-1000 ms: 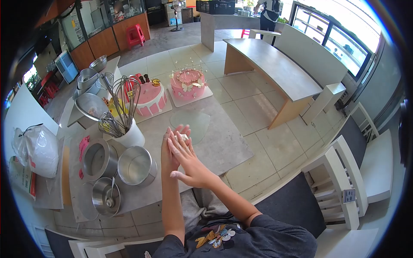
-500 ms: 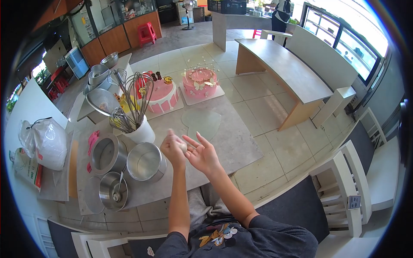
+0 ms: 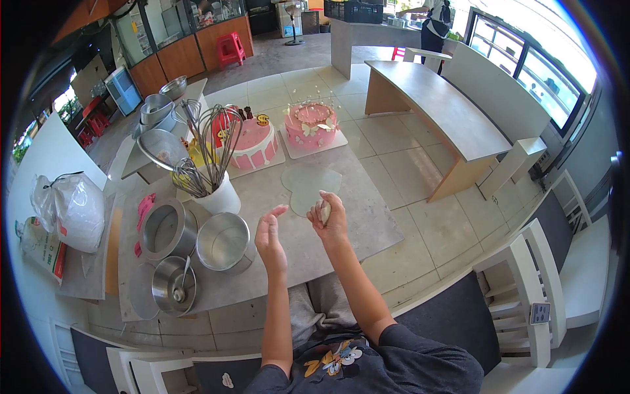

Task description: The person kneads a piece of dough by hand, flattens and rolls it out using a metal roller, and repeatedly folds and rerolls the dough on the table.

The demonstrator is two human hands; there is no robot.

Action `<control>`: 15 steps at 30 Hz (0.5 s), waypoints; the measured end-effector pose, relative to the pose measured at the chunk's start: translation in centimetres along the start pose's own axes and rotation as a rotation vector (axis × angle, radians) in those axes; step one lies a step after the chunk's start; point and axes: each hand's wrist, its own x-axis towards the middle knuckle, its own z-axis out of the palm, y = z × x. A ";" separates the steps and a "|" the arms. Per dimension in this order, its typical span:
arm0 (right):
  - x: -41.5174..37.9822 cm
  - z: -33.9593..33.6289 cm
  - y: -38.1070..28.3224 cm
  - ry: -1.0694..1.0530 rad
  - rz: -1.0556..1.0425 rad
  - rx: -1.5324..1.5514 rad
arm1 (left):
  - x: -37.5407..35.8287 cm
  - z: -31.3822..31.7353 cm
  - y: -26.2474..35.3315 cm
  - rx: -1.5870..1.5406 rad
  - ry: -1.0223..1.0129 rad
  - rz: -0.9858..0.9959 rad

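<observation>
My right hand [image 3: 330, 215] is closed around a small whitish lump [image 3: 325, 211], held above the table near the translucent mat [image 3: 303, 184]. To its left, my left hand [image 3: 270, 241] is raised with its fingers stretched upward and nothing in it. The two hands are apart. Close to my left hand stands an open metal pot [image 3: 224, 243]. Behind it, a white container [image 3: 222, 199] holds several whisks [image 3: 213, 141]. Two pink cakes sit at the far side of the table, one with white drips [image 3: 252, 143] and one with butterflies [image 3: 312, 126].
More metal bowls [image 3: 174, 285] and a pot [image 3: 168, 230] crowd the grey table's [image 3: 354, 230] left side. White plastic bags [image 3: 79, 210] lie far left. White chairs [image 3: 525, 289] stand at the right. A person [image 3: 434, 29] is in the far background.
My hands have separated. The right hand has moved right and closed around the whitish lump, which was between both hands earlier. The view has shifted slightly.
</observation>
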 end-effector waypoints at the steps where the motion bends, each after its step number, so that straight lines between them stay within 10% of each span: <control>1: -0.3 0.1 0.1 -0.027 -0.088 -0.077 | 0.2 0.1 -0.5 -0.150 0.059 -0.141; 7: -4.7 4.2 1.3 -0.080 -0.661 -1.480 | 0.7 0.4 -4.0 -0.917 -0.128 -0.510; 15: -8.5 3.0 1.6 -0.493 -0.891 -1.644 | -1.5 -1.7 -6.6 -0.679 0.143 -0.333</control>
